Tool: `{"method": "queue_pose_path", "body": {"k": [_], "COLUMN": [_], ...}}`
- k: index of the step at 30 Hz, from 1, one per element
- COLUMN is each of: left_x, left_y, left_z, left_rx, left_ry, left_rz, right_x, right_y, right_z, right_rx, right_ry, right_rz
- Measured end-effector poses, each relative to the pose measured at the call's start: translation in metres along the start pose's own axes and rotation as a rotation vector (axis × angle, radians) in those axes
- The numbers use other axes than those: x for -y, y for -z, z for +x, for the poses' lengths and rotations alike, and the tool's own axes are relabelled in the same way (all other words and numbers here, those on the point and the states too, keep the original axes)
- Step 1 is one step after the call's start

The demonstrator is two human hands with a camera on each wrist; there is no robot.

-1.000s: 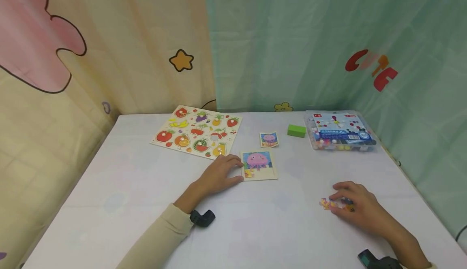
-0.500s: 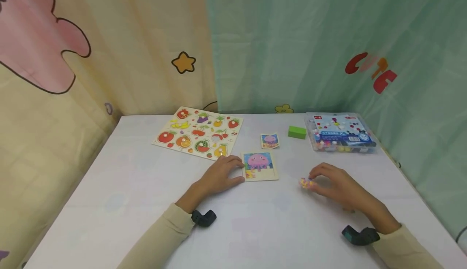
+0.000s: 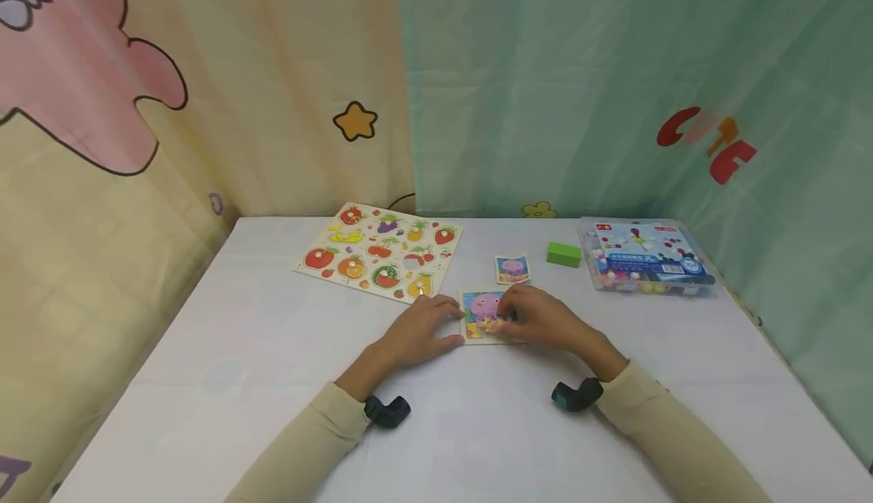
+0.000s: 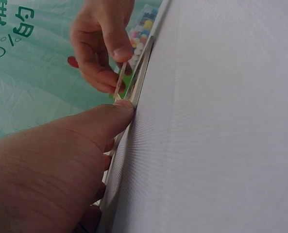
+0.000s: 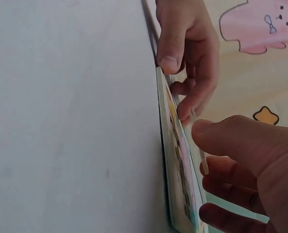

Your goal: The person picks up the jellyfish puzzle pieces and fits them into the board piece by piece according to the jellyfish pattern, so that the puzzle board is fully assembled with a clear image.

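A square jigsaw puzzle board [image 3: 470, 339] with a pink jellyfish picture lies on the white table. The left hand [image 3: 419, 330] rests at its left edge, thumb and fingertips touching the board, fingers loosely bent. Above the board's lower part, the right hand [image 3: 544, 320] pinches a thin jigsaw puzzle piece [image 5: 200, 145] between thumb and fingers. That piece is tilted on edge and apart from the board in the right wrist view. The left wrist view shows the piece [image 4: 120, 80] edge-on too. The right hand covers the board's right side in the head view.
A small jellyfish picture card [image 3: 512, 269] lies just behind the board. Further back are a green block [image 3: 564, 254] and a clear plastic case [image 3: 648, 257] with colourful balls. A fruit peg puzzle [image 3: 378, 251] lies at the back left. Curtains [image 3: 532, 86] hang behind the table.
The right hand has picked up a puzzle piece from the table's right side and carried it left over the board. The left hand has stayed at the board's edge.
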State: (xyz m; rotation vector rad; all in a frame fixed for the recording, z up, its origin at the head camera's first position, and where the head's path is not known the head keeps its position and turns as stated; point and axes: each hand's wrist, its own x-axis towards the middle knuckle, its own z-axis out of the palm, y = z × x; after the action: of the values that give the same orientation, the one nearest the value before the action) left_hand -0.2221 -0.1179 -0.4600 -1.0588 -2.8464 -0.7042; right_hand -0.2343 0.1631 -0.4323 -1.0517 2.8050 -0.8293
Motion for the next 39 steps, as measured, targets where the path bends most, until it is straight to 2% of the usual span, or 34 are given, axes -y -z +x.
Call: {"method": "queue_pose_path", "body": {"k": [5,18,32,39], "left_x": [-0.001,-0.003,-0.001,-0.002], "left_y": [0.0,0.0,0.004,0.002], "left_z": [0.001,-0.002,0.003,0.001], "left_rx": [0.0,0.013,-0.007,0.021], "left_ry": [-0.006,0.018,-0.012,0.012], "left_rz": [0.011,0.003,0.03,0.012], "right_x": [0.007,0.007,0.008,0.008], "right_y": [-0.007,-0.012,-0.003,-0.007], "right_z": [0.002,-0.001,0.001,-0.002], "right_rx": [0.053,0.031,0.012,0.031], "right_ry": [-0.062,-0.006,-0.011,-0.002], "right_rz": [-0.046,0.024,-0.023,0.008]}}
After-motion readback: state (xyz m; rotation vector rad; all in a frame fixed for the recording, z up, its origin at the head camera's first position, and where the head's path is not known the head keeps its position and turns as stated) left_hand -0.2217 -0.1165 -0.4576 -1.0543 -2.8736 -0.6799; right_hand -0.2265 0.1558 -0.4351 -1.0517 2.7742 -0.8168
